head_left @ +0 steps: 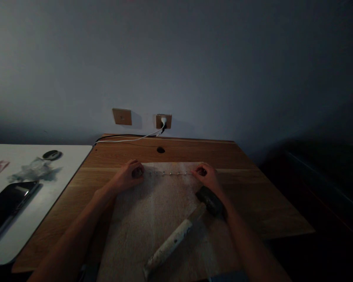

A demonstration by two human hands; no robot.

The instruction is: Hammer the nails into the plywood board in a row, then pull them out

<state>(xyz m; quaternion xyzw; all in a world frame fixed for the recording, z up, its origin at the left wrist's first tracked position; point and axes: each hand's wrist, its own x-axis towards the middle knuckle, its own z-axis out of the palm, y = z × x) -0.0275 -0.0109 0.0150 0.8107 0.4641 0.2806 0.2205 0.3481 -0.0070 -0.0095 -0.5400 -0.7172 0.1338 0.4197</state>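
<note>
A pale wooden board lies on the wooden desk in front of me. Near its far edge runs a row of several small shiny nails, with a thin line like string or wire along them. At the left end of this row, my left hand is closed, its thumb and fingers pinched together at the line. My right hand pinches at the right end. A hammer rests slantwise on the board, its dark head beside my right wrist and its worn, pale handle toward me.
The wooden desk stands against a grey wall with a socket plate, a plugged-in white cable and another plate. At left, a white table bears a black phone-like device, crumpled clear plastic and a dark round object.
</note>
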